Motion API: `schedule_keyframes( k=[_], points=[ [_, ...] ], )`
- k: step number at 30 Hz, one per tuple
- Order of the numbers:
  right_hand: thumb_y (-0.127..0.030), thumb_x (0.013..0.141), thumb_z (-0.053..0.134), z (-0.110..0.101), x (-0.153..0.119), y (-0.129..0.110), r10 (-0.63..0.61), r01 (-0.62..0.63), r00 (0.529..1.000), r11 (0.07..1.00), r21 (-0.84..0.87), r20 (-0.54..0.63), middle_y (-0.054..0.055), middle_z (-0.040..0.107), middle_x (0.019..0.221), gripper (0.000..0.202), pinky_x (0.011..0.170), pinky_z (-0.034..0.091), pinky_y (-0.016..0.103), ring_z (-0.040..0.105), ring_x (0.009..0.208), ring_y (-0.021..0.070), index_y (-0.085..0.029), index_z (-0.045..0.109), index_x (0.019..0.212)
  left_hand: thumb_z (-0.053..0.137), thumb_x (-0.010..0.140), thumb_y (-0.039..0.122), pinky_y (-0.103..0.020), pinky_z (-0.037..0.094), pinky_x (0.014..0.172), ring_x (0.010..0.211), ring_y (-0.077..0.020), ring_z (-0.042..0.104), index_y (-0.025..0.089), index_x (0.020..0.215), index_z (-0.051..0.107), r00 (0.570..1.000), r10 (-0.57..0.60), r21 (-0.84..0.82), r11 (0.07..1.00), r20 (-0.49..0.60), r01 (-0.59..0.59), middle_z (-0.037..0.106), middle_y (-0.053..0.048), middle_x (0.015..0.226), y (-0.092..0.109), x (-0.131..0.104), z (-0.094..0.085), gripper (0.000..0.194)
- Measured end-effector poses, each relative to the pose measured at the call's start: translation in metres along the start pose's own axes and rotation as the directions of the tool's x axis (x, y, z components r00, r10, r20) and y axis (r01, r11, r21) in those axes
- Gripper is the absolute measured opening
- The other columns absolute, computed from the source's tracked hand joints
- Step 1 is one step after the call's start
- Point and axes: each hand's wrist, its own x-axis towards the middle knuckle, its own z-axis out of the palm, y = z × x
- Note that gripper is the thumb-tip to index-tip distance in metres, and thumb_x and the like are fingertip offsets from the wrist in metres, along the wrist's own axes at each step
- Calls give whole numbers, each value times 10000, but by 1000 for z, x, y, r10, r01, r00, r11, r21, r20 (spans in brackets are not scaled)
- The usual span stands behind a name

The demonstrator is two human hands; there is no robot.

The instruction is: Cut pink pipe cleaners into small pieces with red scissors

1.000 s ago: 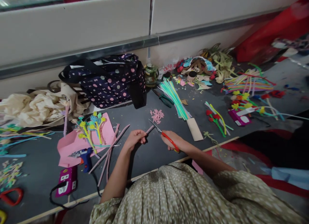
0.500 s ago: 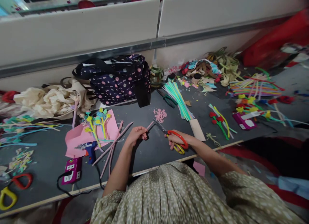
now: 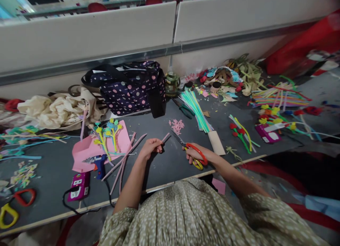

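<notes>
Between the closed fingers of my left hand (image 3: 152,148) is a short pink pipe cleaner (image 3: 165,137), its tip pointing up and right. My right hand (image 3: 193,155) grips scissors (image 3: 195,151) with a red and a yellow handle loop. The scissor blades reach up and left, a little apart from the pipe cleaner's tip. Just beyond the blades lies a small heap of cut pink pieces (image 3: 176,126). Several longer pink pipe cleaners (image 3: 124,164) lie crossed to the left of my left forearm.
A blue glue gun (image 3: 100,166) lies on pink paper (image 3: 82,154) beside yellow pipe-cleaner flowers (image 3: 113,134). Behind stand a dotted bag (image 3: 127,88) and a jar (image 3: 172,84). Green pliers (image 3: 186,110) and a pipe-cleaner bundle (image 3: 196,109) lie ahead. Another pair of scissors (image 3: 25,197) is far left.
The scissors and my right hand have shifted slightly right, away from the pipe cleaner's tip. My left hand stays nearly in place. The whole view has tilted a little.
</notes>
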Motion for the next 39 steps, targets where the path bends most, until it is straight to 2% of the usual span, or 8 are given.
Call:
schedule_keyframes(
  k=[10,17,39],
  points=[
    [-234,870,474,9,-7,-5,-79,76,997,982,-175,-10,-11,613,671,226,388,395,126,582,475,84,-196,500,1092,751,648,429,-202,410,479,406,-89,538,98,768,652,1000,-13,24,1000,10,13,625,-17,515,2,2,5,366],
    [-237,858,460,11,-14,-16,-72,66,997,947,-313,-8,15,631,632,150,379,382,134,549,430,87,-180,527,980,763,634,441,-187,357,449,417,-96,552,96,748,652,998,-21,38,999,54,19,628,-29,513,7,0,14,380],
    [-315,892,474,12,-18,-29,-15,12,1000,940,-342,-6,-2,585,507,178,392,398,154,527,369,93,-157,548,925,757,648,434,-178,294,414,393,-97,537,85,752,657,994,-28,63,998,101,22,573,-4,451,8,10,14,377]
  ],
)
